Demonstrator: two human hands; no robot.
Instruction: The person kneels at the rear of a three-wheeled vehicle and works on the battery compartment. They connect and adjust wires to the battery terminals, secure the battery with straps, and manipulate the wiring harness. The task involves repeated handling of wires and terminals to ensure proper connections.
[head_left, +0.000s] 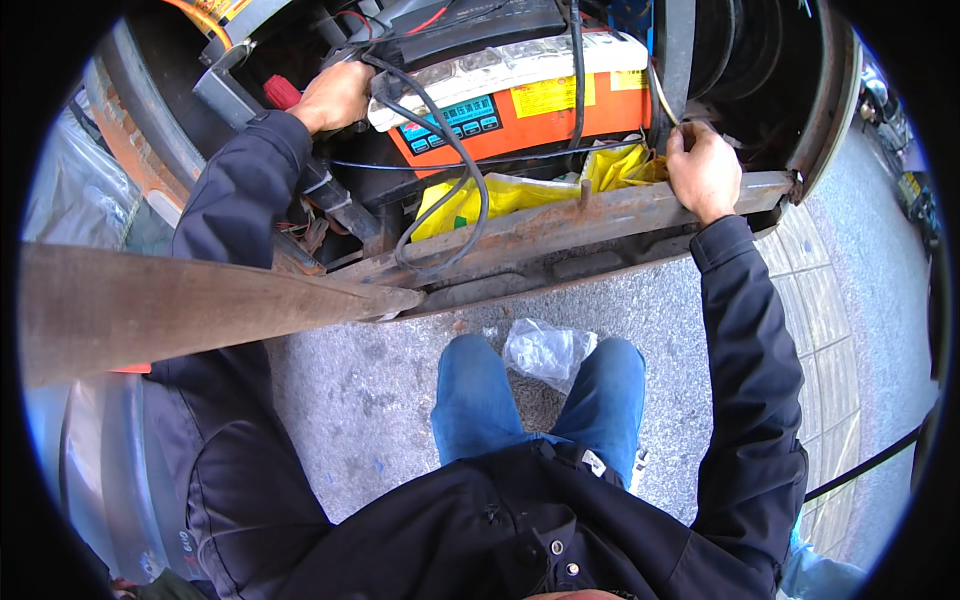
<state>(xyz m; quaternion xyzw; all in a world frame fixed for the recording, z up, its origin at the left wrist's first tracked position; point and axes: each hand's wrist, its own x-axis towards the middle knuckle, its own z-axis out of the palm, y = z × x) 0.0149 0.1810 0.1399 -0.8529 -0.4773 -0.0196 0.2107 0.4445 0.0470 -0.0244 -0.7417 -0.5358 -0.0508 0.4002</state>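
Observation:
My left hand reaches in at the left end of an orange pressure cleaner box with a dirty white top edge; its fingertips are hidden behind the black cable and dark parts. A looped black cable hangs from near that hand over the box's front. My right hand is at the box's right end, above the rusty metal rail, thumb and forefinger pinched on the lower end of a thin pale cable. Yellow plastic sheeting lies between box and rail, reaching close to my right hand.
A long brown bar juts in from the left below my left forearm. A grey metal post stands behind my right hand. A crumpled clear plastic bag lies on the pavement by my knees. A red-handled thing is beside my left hand.

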